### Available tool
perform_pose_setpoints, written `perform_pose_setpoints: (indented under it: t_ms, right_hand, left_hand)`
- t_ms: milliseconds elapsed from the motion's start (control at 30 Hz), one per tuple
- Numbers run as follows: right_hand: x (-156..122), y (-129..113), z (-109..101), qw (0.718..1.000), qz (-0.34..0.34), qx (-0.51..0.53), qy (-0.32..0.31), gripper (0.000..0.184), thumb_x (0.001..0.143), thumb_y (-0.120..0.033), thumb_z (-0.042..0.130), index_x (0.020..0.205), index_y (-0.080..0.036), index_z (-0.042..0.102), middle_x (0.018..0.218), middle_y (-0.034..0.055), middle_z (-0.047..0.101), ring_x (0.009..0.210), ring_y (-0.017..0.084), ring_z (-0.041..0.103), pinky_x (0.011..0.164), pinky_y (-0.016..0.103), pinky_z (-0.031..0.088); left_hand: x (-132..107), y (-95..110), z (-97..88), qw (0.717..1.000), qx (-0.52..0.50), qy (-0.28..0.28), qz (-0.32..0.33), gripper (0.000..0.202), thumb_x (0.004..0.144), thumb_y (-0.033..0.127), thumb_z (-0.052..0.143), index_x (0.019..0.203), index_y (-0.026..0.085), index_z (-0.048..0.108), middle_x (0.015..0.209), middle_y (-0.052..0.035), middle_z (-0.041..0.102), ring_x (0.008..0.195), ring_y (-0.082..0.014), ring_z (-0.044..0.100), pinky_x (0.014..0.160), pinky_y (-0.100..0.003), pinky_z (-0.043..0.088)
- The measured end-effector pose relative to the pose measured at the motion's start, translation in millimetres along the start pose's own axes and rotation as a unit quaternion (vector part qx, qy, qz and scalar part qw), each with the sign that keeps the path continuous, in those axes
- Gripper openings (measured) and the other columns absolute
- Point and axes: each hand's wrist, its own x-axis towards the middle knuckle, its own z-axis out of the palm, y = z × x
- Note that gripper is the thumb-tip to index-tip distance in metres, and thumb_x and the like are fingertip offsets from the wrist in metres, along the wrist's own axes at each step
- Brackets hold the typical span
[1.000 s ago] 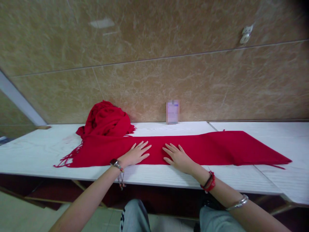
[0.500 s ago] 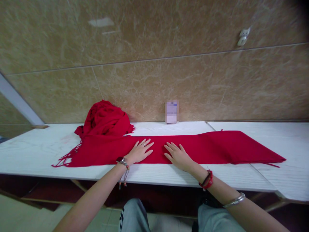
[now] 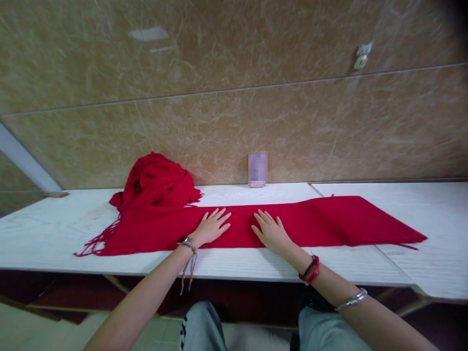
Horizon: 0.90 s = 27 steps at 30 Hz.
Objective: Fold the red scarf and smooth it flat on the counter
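A red scarf point(image 3: 314, 222) lies folded lengthwise in a long flat band along the white tabletop point(image 3: 226, 263). Its fringe spreads at the left end, and the right end tapers to a point. My left hand point(image 3: 212, 227) rests flat on the scarf left of the middle, fingers spread. Palm down on the same band, my right hand point(image 3: 272, 233) lies a short way to the right, fingers also spread. Neither hand grips the cloth. Behind the scarf's left part sits a bunched heap of red fringed cloth point(image 3: 157, 180); whether the two are joined I cannot tell.
A small pale purple packet point(image 3: 258, 169), blurred, stands against the brown marbled wall point(image 3: 204, 131). A white cat-shaped piece point(image 3: 362, 56) is fixed higher on the wall. Dark red shelving point(image 3: 204, 297) shows below the tabletop's front edge, above my knees.
My right hand has slid slightly to the right over the scarf. The left hand stays almost where it was. The whole view has shifted a little.
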Motion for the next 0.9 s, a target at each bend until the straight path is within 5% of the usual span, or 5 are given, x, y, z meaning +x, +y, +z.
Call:
perform_pose_setpoints:
  t_ms: [167,433,633,900]
  right_hand:
    - [-0.3,-1.0,-0.5,0.999,-0.040,0.001,0.024,0.050,0.090,-0.037,0.034,0.135,-0.017,0.035,0.144,0.0097,0.028,0.133,0.026,0.020,0.103,0.053,0.019]
    - [-1.8,0.3,-0.8,0.996,-0.061,-0.018,-0.064,0.050,0.090,-0.039,0.032,0.135,-0.017,0.037,0.143,0.0120,0.030,0.131,0.029,0.024,0.102,0.055,0.019]
    - [23.5,20.3,-16.5,0.997,-0.050,0.024,-0.057,0.054,0.090,-0.045,0.031,0.138,-0.018,0.030,0.145,0.0113,0.026,0.132,0.028,0.021,0.102,0.052,0.025]
    - [24.4,43.1,0.1,0.991,-0.086,-0.064,-0.074,0.053,0.091,-0.046,0.027,0.137,-0.020,0.033,0.144,0.0113,0.028,0.131,0.031,0.022,0.100,0.057,0.023]
  left_hand:
    - [5.7,2.4,-8.4,0.998,-0.006,0.062,-0.030,0.050,0.093,0.048,0.021,0.138,0.027,0.028,0.148,-0.0046,0.017,0.135,-0.0232,0.014,0.105,-0.048,0.018]
    - [7.8,0.7,-2.8,0.999,-0.004,-0.011,-0.031,0.051,0.091,0.051,0.022,0.137,0.030,0.027,0.147,-0.0034,0.020,0.134,-0.0264,0.015,0.102,-0.057,0.017]
    - [23.2,3.5,-8.3,0.997,-0.022,0.059,-0.037,0.053,0.091,0.051,0.021,0.138,0.028,0.025,0.149,-0.0046,0.014,0.135,-0.0249,0.010,0.104,-0.052,0.019]
    - [26.2,7.4,2.0,1.000,-0.001,0.022,-0.001,0.048,0.092,0.046,0.025,0.136,0.027,0.032,0.146,-0.0039,0.023,0.134,-0.0236,0.018,0.105,-0.050,0.018]
